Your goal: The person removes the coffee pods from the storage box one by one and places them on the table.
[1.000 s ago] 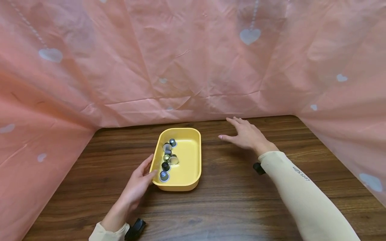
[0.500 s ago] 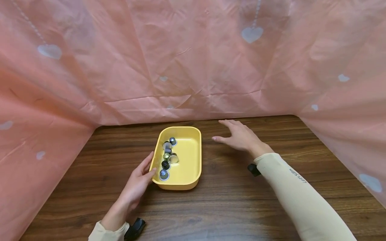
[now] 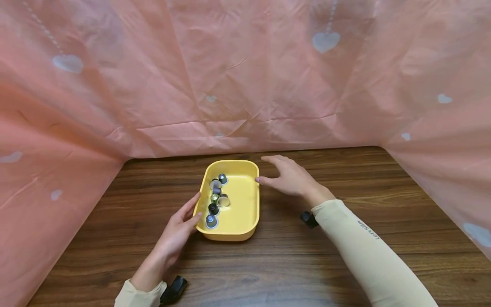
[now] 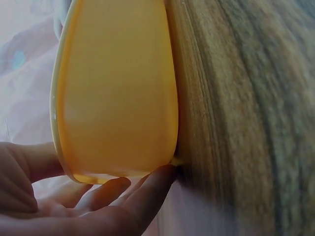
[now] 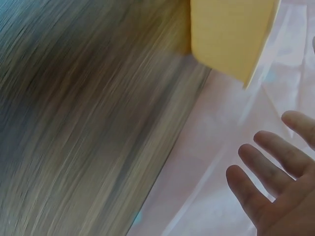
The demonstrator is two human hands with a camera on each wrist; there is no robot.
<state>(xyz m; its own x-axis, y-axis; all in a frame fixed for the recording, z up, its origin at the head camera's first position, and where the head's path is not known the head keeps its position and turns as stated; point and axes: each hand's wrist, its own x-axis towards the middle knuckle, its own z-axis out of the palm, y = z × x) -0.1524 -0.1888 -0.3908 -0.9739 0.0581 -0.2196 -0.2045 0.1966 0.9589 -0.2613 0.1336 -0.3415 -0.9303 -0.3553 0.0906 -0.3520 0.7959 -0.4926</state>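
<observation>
A yellow rectangular tub (image 3: pixel 250 213) with rounded corners sits on the table. Several coffee capsules (image 3: pixel 213 209) in dark, blue-grey, green and pale colours lie along its left inner side. My left hand (image 3: pixel 177 230) grips the tub's left side, thumb over the rim and fingers against the outer wall. In the left wrist view, the fingers (image 4: pixel 147 194) reach down the wall to its bottom edge. My right hand (image 3: pixel 291 177) is at the tub's far right side, fingers spread and extended, thumb tip right at the rim. The right wrist view shows those fingers (image 5: pixel 268 162) apart from the tub wall.
The tub stands on a dark wood-grain table (image 3: pixel 291 260). Pink cloth (image 3: pixel 253 76) with pale hearts hangs behind the table and along both sides. Each wrist carries a black camera mount, one visible by the left sleeve (image 3: pixel 134 296).
My right hand has moved left across the table, from well apart to the tub's right rim. The left hand keeps its grip on the tub, and the capsules stay put.
</observation>
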